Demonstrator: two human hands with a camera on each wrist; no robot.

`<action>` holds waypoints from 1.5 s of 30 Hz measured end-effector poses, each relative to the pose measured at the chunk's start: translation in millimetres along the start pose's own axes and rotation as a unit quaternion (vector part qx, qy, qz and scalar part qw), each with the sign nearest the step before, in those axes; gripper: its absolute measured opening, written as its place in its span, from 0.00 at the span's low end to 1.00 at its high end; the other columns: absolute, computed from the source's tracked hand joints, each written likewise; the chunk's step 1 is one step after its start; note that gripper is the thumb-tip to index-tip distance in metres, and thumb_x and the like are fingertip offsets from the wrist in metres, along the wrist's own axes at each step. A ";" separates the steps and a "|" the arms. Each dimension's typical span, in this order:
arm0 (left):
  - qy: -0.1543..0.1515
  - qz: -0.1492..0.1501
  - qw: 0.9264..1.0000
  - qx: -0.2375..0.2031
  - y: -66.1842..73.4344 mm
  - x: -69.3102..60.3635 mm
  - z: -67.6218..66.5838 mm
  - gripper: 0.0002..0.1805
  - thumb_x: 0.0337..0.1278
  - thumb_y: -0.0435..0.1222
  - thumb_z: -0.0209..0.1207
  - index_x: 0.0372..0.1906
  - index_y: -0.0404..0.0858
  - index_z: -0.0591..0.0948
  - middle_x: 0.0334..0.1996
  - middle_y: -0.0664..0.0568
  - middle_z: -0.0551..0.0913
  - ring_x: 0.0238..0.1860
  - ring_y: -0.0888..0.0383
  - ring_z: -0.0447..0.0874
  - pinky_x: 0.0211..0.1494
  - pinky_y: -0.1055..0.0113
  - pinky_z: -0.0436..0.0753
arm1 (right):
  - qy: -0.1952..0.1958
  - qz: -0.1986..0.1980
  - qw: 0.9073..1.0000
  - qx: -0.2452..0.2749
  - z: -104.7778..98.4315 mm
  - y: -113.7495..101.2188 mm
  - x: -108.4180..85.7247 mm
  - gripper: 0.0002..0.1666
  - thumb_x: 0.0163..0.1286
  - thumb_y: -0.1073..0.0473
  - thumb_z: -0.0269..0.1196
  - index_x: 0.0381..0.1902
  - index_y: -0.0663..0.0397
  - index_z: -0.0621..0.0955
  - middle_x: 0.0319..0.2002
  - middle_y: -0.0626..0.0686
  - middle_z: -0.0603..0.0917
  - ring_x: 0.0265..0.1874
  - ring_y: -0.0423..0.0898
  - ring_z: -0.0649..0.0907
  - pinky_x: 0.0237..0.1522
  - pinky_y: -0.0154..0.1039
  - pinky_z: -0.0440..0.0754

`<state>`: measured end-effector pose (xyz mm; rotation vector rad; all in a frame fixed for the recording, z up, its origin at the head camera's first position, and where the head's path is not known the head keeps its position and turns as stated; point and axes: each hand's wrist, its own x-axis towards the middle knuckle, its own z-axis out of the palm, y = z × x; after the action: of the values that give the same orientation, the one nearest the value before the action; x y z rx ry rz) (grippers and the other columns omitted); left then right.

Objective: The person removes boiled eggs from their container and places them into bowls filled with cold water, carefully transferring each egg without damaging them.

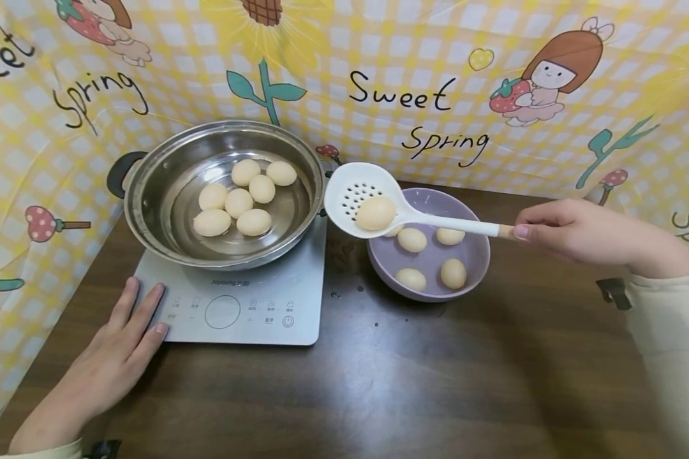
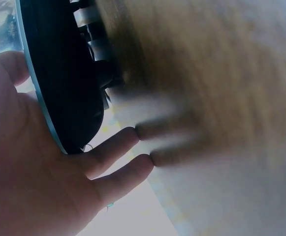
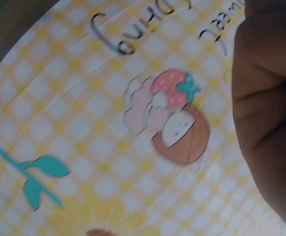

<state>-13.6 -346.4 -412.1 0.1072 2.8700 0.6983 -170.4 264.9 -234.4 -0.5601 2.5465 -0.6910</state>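
My right hand (image 1: 574,231) grips the handle end of a white slotted skimmer (image 1: 453,224). One egg (image 1: 376,213) lies in the skimmer's bowl, held above the gap between pot and bowl and partly over the bowl's left rim. Beneath it, a purple bowl (image 1: 475,268) holds several eggs, one partly hidden by the skimmer. At the left, a steel pot (image 1: 161,236) contains several eggs in clear water. My left hand (image 1: 106,363) rests with extended fingers at the left edge of the induction cooker (image 1: 304,299). In the right wrist view, curled fingers (image 3: 270,98) show at the right.
The pot stands on the cooker; its black side handle (image 1: 120,172) juts left. Water drops dot the dark wooden table (image 1: 379,395) between cooker and bowl. A yellow checked cloth (image 1: 344,38) with printed drawings rises behind and along the left side.
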 end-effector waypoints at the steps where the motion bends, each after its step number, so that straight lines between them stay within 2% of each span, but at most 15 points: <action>1: -0.001 0.000 1.000 0.000 -0.2 0.0 -0.4 0.36 0.82 0.46 0.41 0.83 0.47 0.40 0.79 0.44 0.22 0.66 0.12 0.45 0.55 0.20 0.55 | 0.007 0.005 1.000 0.001 0.7 4.8 -3.3 0.10 0.79 0.60 0.57 0.36 0.51 0.82 0.13 0.48 0.67 0.10 0.43 0.66 0.12 0.39 0.65; 9: 0.005 0.005 1.000 0.001 -1.2 0.0 -1.1 0.36 0.82 0.45 0.42 0.83 0.47 0.40 0.79 0.43 0.23 0.65 0.11 0.46 0.54 0.20 0.55 | 0.029 0.047 0.998 0.001 9.1 38.5 -21.6 0.09 0.79 0.58 0.57 0.36 0.48 0.82 0.12 0.46 0.65 0.09 0.40 0.64 0.10 0.37 0.63; 15: 0.003 0.005 1.000 -0.004 -0.2 0.1 0.8 0.36 0.82 0.45 0.41 0.83 0.47 0.40 0.79 0.43 0.22 0.67 0.13 0.44 0.55 0.20 0.55 | 0.037 0.071 0.997 0.003 22.5 52.1 -29.8 0.09 0.79 0.56 0.58 0.35 0.49 0.80 0.13 0.46 0.63 0.10 0.39 0.63 0.12 0.36 0.61; 20: -0.005 0.001 1.000 -0.008 -0.2 -0.5 1.2 0.36 0.82 0.46 0.41 0.83 0.46 0.39 0.79 0.43 0.21 0.68 0.14 0.41 0.56 0.20 0.53 | 0.054 0.092 0.993 -0.048 33.0 57.0 -33.2 0.12 0.77 0.49 0.60 0.34 0.46 0.80 0.14 0.45 0.64 0.13 0.40 0.64 0.16 0.38 0.63; 26: 0.003 0.011 1.000 -0.015 -0.2 -0.9 1.4 0.36 0.82 0.44 0.41 0.83 0.45 0.40 0.79 0.43 0.22 0.69 0.14 0.40 0.60 0.20 0.50 | 0.093 0.081 0.987 -0.101 40.6 62.0 -36.3 0.14 0.77 0.45 0.60 0.36 0.46 0.82 0.17 0.45 0.67 0.17 0.42 0.66 0.20 0.39 0.63; 30: 0.000 0.010 1.000 -0.015 -0.5 -0.6 1.2 0.35 0.83 0.45 0.41 0.83 0.45 0.40 0.79 0.44 0.21 0.69 0.15 0.38 0.59 0.20 0.50 | 0.144 0.054 0.980 -0.128 43.7 66.3 -37.5 0.11 0.76 0.48 0.62 0.37 0.47 0.83 0.17 0.44 0.68 0.17 0.42 0.67 0.20 0.38 0.63; 39: -0.003 0.006 1.000 -0.012 -1.0 0.1 0.2 0.36 0.83 0.45 0.40 0.83 0.46 0.39 0.79 0.44 0.21 0.67 0.13 0.42 0.56 0.20 0.54 | 0.233 0.053 0.963 -0.125 42.8 63.5 -38.4 0.11 0.75 0.49 0.63 0.41 0.49 0.83 0.17 0.47 0.69 0.15 0.43 0.65 0.17 0.39 0.62; 45: -0.001 0.007 1.000 -0.011 -0.9 0.8 -0.1 0.36 0.83 0.46 0.40 0.83 0.46 0.40 0.79 0.45 0.22 0.67 0.13 0.43 0.56 0.20 0.54 | 0.234 0.063 0.963 -0.116 41.5 59.3 -37.7 0.12 0.76 0.47 0.62 0.42 0.47 0.83 0.18 0.48 0.71 0.16 0.43 0.66 0.18 0.40 0.62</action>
<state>-14.5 -347.1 -412.6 0.1262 2.8623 0.7319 -134.0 314.7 -287.8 -0.3285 3.1025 -0.5286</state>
